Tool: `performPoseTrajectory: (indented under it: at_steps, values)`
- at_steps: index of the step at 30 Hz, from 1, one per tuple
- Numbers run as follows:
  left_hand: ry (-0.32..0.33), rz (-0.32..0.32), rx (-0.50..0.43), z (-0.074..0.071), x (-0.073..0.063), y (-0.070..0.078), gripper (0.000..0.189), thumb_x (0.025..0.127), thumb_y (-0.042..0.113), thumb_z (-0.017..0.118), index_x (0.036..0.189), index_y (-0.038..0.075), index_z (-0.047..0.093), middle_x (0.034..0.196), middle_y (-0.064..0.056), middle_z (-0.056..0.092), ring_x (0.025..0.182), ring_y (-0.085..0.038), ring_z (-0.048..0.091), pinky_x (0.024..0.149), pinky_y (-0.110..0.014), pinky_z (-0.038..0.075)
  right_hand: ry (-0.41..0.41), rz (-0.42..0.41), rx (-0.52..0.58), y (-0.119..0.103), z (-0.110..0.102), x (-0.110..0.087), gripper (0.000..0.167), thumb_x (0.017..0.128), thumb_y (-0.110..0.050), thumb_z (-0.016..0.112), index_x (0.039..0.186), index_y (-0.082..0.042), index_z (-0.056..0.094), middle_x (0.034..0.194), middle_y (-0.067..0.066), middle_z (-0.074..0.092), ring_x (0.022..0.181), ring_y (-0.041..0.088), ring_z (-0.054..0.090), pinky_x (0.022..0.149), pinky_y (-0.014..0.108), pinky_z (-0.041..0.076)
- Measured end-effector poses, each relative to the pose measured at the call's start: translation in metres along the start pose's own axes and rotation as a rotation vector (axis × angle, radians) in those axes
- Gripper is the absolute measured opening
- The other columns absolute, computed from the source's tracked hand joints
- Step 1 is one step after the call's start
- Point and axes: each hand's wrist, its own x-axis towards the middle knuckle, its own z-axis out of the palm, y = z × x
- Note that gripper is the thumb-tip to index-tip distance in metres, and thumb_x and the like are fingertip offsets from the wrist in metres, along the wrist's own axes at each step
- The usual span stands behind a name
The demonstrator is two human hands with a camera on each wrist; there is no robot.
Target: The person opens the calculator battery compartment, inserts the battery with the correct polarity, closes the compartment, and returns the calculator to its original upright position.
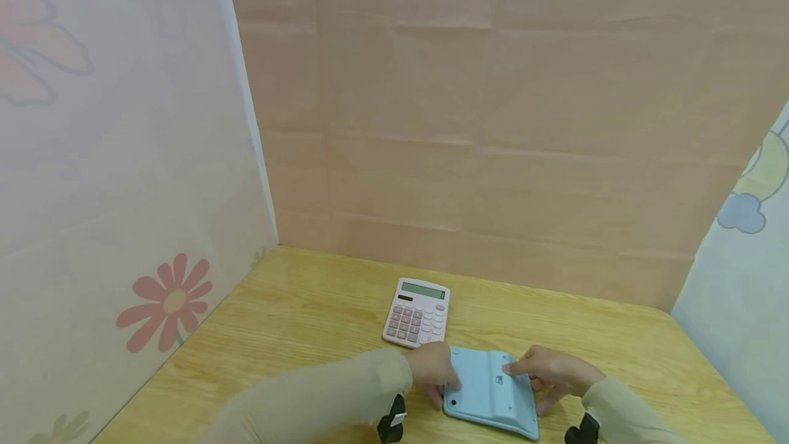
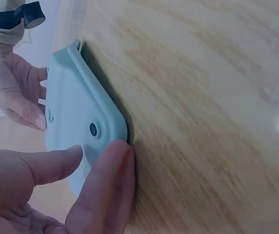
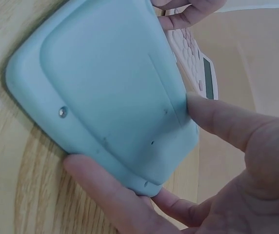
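Observation:
A light blue calculator [image 1: 477,389] lies back side up on the table, its smooth back with a raised band and small screws [image 3: 63,112] showing. My left hand [image 1: 433,370] grips its left edge, with the thumb on the back and the fingers along the side, as the left wrist view shows. At the opposite edge my right hand [image 1: 557,374] holds it, thumb on top and fingers at the rim. The calculator's keys and display face down, hidden. Just beyond my left hand a pale pink calculator [image 1: 418,312] lies face up, its display and keys visible.
The wooden table [image 1: 320,307] reaches back to a tan covering [image 1: 481,122] with creases. A white sheet with a red flower [image 1: 166,303] hangs at the left, and another printed sheet [image 1: 746,293] hangs at the right.

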Motion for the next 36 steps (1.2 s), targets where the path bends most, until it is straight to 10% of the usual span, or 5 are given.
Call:
performPoseTrajectory:
  at_steps: [36]
  values:
    - [-0.021,-0.024,-0.273,-0.008,-0.008,-0.009,0.023,0.082,0.007,0.076,0.079,-0.001,0.054,0.074,-0.015,0.063,0.052,-0.016,0.062,0.054,-0.025,0.058,0.044,0.038,-0.006,-0.006,-0.002,-0.003,0.033,0.093,-0.031,0.062,0.096,0.002,0.062,0.086,0.010,0.061,0.071,0.014,0.059,0.062,0.036,0.061]
